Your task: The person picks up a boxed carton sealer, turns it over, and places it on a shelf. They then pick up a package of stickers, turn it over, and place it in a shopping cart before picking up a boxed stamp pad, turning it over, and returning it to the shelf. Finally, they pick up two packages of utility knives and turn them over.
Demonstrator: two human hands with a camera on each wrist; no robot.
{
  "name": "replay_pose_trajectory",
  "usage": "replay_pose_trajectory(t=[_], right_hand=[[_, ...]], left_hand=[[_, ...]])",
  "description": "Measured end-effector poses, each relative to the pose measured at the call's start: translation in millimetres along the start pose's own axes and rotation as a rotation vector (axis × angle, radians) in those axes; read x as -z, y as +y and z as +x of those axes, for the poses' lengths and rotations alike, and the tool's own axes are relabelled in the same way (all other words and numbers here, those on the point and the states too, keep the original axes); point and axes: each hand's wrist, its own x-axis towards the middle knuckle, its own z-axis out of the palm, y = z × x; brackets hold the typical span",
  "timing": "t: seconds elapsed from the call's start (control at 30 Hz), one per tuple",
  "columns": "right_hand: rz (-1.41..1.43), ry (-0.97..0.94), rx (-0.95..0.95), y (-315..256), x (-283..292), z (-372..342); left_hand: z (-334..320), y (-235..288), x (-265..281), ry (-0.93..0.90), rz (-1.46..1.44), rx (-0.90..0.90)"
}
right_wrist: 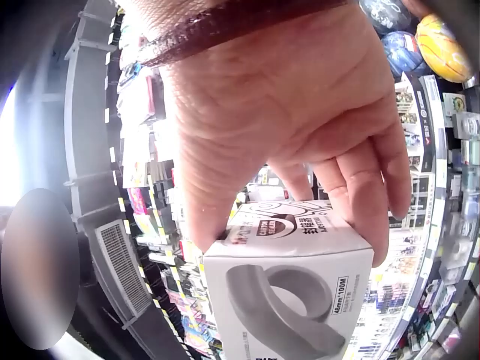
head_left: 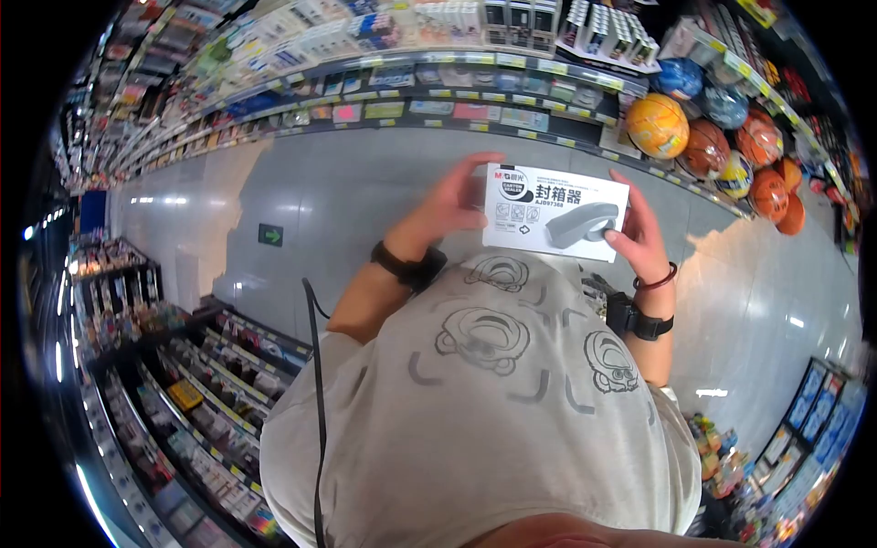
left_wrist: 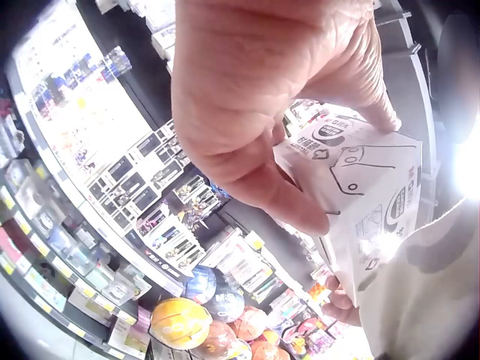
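A white box (head_left: 555,212) with a grey tape dispenser printed on it is held up in front of the chest. The left hand (head_left: 459,203) grips its left end, and the right hand (head_left: 644,236) grips the right end, thumb on the printed face. In the left wrist view the left hand (left_wrist: 277,97) has thumb and fingers on opposite edges of the box (left_wrist: 375,180). From the right wrist, the right hand (right_wrist: 292,120) spans the box (right_wrist: 289,292), whose end panel shows the dispenser picture.
Shelves of packaged goods (head_left: 393,80) run across the far side. Several balls (head_left: 658,126) sit at the right end of them. A lower rack (head_left: 210,384) stands at the left, and a green arrow sign (head_left: 270,235) marks the grey floor (head_left: 338,183).
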Motion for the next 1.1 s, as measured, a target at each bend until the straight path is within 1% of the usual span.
replay_pose_trajectory(t=[0.13, 0.23, 0.27, 0.33, 0.43, 0.5, 0.53, 0.63, 0.73, 0.83, 0.93, 1.03, 1.1], right_hand=[[-0.003, -0.057, -0.001, 11, -9, 7], [-0.058, -0.079, -0.012, 5, -23, 5], [-0.089, -0.087, -0.001, 0, -29, 5], [-0.163, -0.097, 0.028, -9, -44, 3], [-0.277, -0.099, 0.091, -17, -71, -3], [-0.305, -0.087, 0.131, -16, -85, -6], [-0.313, -0.066, 0.120, -15, -95, -8], [-0.355, -0.023, 0.071, -6, -129, -14], [-0.415, -0.025, 0.012, 11, -165, -19], [-0.442, -0.058, 0.021, 28, -209, -21], [-0.466, -0.111, -0.023, 38, -249, -25], [-0.455, -0.156, 0.002, 37, -288, -27], [-0.516, -0.196, -0.085, 30, -310, -29]], left_hand=[[-24, 6, -3, 0.092, 0.007, 0.065], [-38, 0, 2, 0.091, -0.065, -0.003], [-43, 1, 3, 0.116, -0.049, -0.016], [-50, 16, 4, 0.152, -0.010, -0.045], [-69, 23, 22, 0.068, 0.064, -0.183], [-74, 20, 32, 0.133, 0.129, -0.179], [-80, 21, 37, 0.168, 0.161, -0.177], [-103, 39, 42, 0.225, 0.212, -0.048], [-134, 35, 63, 0.281, 0.349, -0.002], [-181, 34, 83, 0.317, 0.347, 0.005], [-238, 41, 104, 0.203, 0.488, -0.013], [-283, 38, 126, 0.090, 0.354, 0.004], [-309, 36, 134, 0.054, 0.188, 0.025]])
